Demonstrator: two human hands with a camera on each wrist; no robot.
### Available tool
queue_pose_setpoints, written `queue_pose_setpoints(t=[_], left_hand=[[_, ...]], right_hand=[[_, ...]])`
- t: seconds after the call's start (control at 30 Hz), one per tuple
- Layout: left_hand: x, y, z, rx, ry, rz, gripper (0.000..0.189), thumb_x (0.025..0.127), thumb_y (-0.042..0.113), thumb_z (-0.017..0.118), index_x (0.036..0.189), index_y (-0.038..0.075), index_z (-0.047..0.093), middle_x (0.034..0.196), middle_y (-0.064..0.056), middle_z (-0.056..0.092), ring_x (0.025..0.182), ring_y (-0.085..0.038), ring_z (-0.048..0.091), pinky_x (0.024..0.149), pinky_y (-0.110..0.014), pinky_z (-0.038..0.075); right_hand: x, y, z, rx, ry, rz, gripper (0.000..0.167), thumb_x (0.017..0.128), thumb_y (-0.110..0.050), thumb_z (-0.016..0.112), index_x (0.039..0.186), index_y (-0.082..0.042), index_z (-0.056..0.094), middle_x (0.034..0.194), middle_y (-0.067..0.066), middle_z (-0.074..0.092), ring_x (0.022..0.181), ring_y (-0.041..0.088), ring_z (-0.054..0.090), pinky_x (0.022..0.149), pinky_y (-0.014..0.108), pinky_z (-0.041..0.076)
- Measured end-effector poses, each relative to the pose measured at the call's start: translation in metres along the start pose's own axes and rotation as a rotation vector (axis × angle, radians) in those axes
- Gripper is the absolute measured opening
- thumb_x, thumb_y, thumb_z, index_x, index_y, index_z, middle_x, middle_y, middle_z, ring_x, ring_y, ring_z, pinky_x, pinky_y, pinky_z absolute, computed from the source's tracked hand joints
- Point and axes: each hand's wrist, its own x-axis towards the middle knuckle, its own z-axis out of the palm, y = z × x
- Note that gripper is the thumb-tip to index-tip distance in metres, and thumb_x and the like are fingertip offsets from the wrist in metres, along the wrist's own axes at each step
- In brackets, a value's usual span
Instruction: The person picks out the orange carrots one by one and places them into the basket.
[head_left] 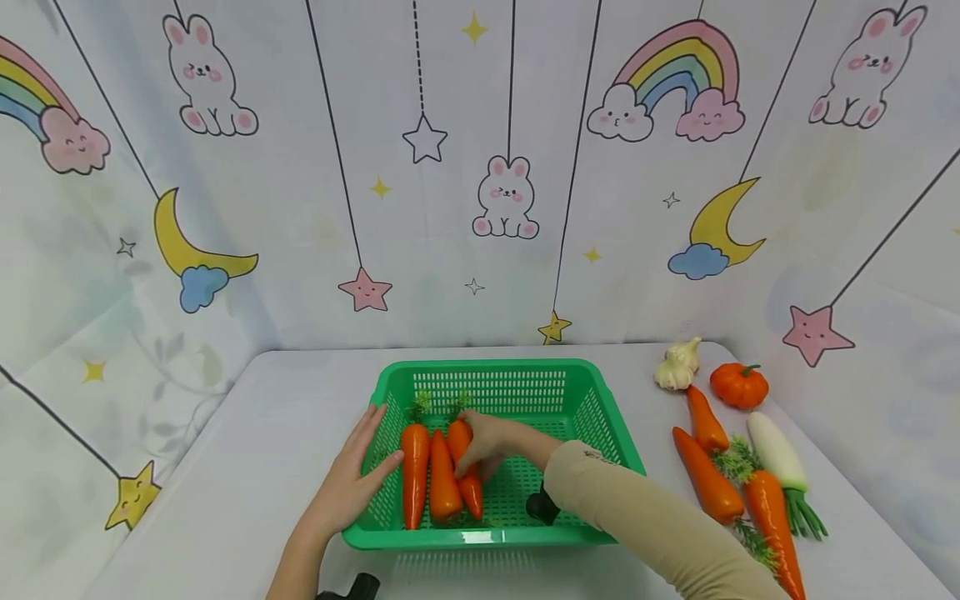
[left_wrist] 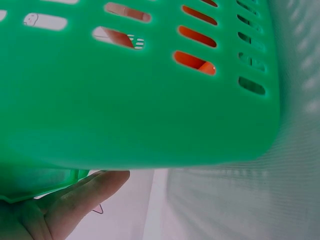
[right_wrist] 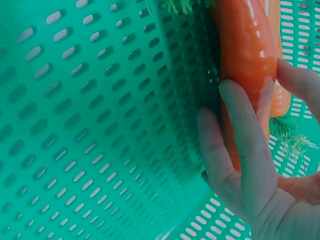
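Note:
Inside the green plastic basket (head_left: 517, 537), three orange carrots lie side by side toward the left: a left carrot (head_left: 415, 475), a middle carrot (head_left: 446, 487) and a right carrot (head_left: 472, 493). My right hand (head_left: 487, 442) reaches in and grips the right carrot, thumb on one side and fingers on the other; the right wrist view shows the fingertips on the smooth carrot (right_wrist: 247, 45). At the basket's left side, my left hand (head_left: 351, 477) rests against the rim with straight fingers, the thumb pointing inward. The left wrist view is mostly filled by the basket's outer wall (left_wrist: 135, 115).
Right of the basket on the white table (head_left: 300, 392) lie garlic (head_left: 677, 364), a small pumpkin (head_left: 739, 385), a white radish (head_left: 776, 450) and several carrots, one a leafy carrot (head_left: 772, 517). A printed cloth backdrop (head_left: 450, 250) hangs behind.

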Motion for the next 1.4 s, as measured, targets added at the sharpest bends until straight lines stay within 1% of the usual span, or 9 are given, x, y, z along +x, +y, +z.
queue_pose_setpoints(t=[0.17, 0.4, 0.63, 0.7, 0.83, 0.93, 1.17, 1.3, 1.4], left_hand=[[0.001, 0.0, 0.001, -0.004, -0.001, 0.006, 0.069, 0.091, 0.036, 0.054, 0.147, 0.013, 0.02, 0.151, -0.016, 0.012, 0.134, -0.041, 0.014, 0.095, -0.068, 0.018], [0.002, 0.0, 0.001, -0.004, -0.002, 0.006, 0.069, 0.091, 0.037, 0.054, 0.147, 0.012, 0.02, 0.151, -0.016, 0.012, 0.134, -0.041, 0.014, 0.095, -0.068, 0.019], [0.003, 0.0, 0.001, -0.008, -0.005, 0.007, 0.07, 0.091, 0.038, 0.053, 0.147, 0.012, 0.02, 0.151, -0.016, 0.011, 0.134, -0.041, 0.013, 0.095, -0.068, 0.018], [0.003, 0.0, 0.001, -0.008, -0.006, 0.006, 0.07, 0.091, 0.038, 0.053, 0.147, 0.011, 0.02, 0.151, -0.016, 0.011, 0.134, -0.041, 0.013, 0.096, -0.068, 0.018], [0.002, 0.0, 0.001, -0.01, -0.011, 0.009, 0.07, 0.091, 0.038, 0.053, 0.147, 0.011, 0.02, 0.151, -0.016, 0.011, 0.134, -0.041, 0.013, 0.095, -0.068, 0.018], [0.002, 0.0, 0.001, -0.012, -0.013, 0.004, 0.07, 0.092, 0.038, 0.053, 0.147, 0.011, 0.019, 0.151, -0.016, 0.011, 0.134, -0.041, 0.012, 0.095, -0.069, 0.018], [0.001, -0.001, 0.0, -0.015, -0.013, -0.005, 0.069, 0.092, 0.035, 0.053, 0.147, 0.012, 0.019, 0.151, -0.016, 0.011, 0.134, -0.041, 0.012, 0.095, -0.068, 0.018], [0.001, -0.001, 0.0, -0.012, -0.012, -0.003, 0.069, 0.092, 0.037, 0.053, 0.147, 0.012, 0.019, 0.151, -0.016, 0.011, 0.134, -0.041, 0.012, 0.096, -0.068, 0.018], [0.001, -0.002, 0.001, -0.01, -0.013, -0.002, 0.069, 0.092, 0.037, 0.053, 0.147, 0.012, 0.019, 0.151, -0.016, 0.011, 0.134, -0.042, 0.013, 0.096, -0.068, 0.018]], right_hand=[[0.0, 0.0, -0.001, 0.001, -0.006, 0.016, 0.085, 0.072, 0.009, 0.071, 0.14, -0.007, 0.023, 0.106, 0.019, 0.046, 0.079, 0.033, 0.059, 0.061, 0.047, 0.053], [-0.007, -0.004, -0.006, 0.0, -0.033, 0.017, 0.089, 0.073, 0.006, 0.071, 0.144, -0.009, 0.018, 0.129, 0.023, 0.037, 0.082, 0.036, 0.061, 0.063, 0.047, 0.053], [-0.013, -0.009, -0.015, 0.029, -0.043, 0.014, 0.085, 0.075, 0.002, 0.071, 0.143, -0.009, 0.022, 0.131, 0.024, 0.038, 0.095, 0.041, 0.057, 0.067, 0.046, 0.053], [-0.014, -0.009, -0.018, 0.041, -0.044, 0.009, 0.084, 0.076, 0.001, 0.071, 0.143, -0.01, 0.022, 0.132, 0.026, 0.036, 0.096, 0.042, 0.056, 0.068, 0.046, 0.053], [-0.018, -0.009, -0.024, 0.062, -0.05, -0.006, 0.084, 0.076, -0.001, 0.071, 0.144, -0.011, 0.022, 0.137, 0.029, 0.028, 0.095, 0.042, 0.056, 0.07, 0.048, 0.052], [-0.024, -0.011, -0.029, 0.031, -0.055, -0.031, 0.084, 0.077, -0.005, 0.072, 0.144, -0.011, 0.023, 0.14, 0.028, 0.025, 0.095, 0.041, 0.057, 0.072, 0.048, 0.052], [-0.047, -0.018, -0.039, -0.101, -0.073, -0.1, 0.081, 0.077, -0.016, 0.074, 0.143, -0.014, 0.027, 0.136, 0.023, 0.035, 0.095, 0.032, 0.059, 0.078, 0.046, 0.05], [-0.062, -0.022, -0.045, -0.151, -0.048, -0.124, 0.079, 0.076, -0.018, 0.075, 0.141, -0.018, 0.031, 0.134, 0.019, 0.039, 0.101, 0.026, 0.057, 0.075, 0.041, 0.052], [-0.071, -0.022, -0.05, -0.164, -0.02, -0.13, 0.078, 0.075, -0.018, 0.077, 0.14, -0.019, 0.034, 0.133, 0.015, 0.042, 0.106, 0.025, 0.054, 0.074, 0.039, 0.052]])
